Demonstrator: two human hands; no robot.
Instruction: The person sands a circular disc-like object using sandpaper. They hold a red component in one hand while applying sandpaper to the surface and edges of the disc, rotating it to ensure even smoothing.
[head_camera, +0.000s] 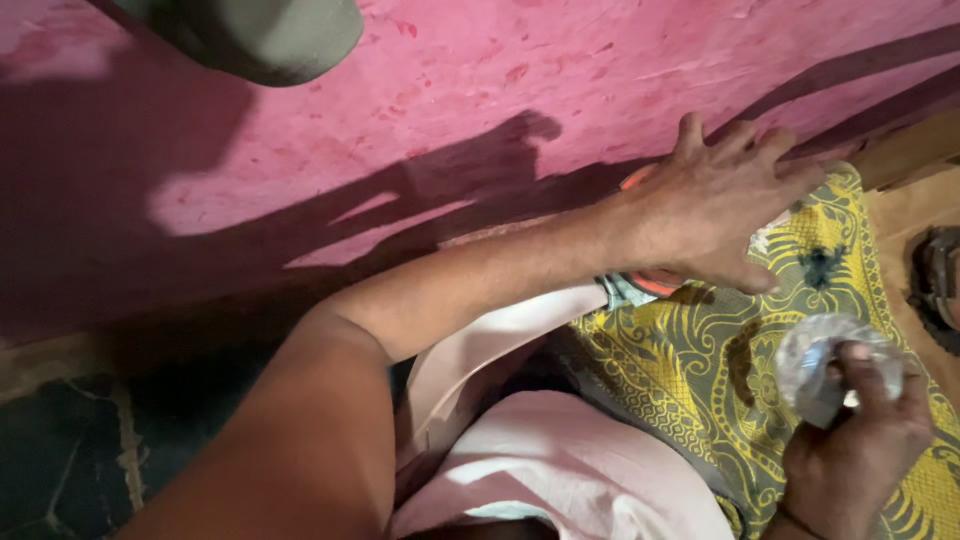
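Observation:
My left hand reaches across my body, fingers spread and palm down, on an orange and teal object that it mostly hides. The object lies at the edge of a yellow patterned cloth. My right hand, at the lower right, is closed around a crumpled piece of clear plastic held above the cloth. Pale pink clothing covers my lap below the left arm.
A pink painted wall fills the upper part of the view, crossed by shadows. A grey-green rounded shape hangs at the top left. At the right edge are a dark object and a brown wooden strip. The lower left floor is dark.

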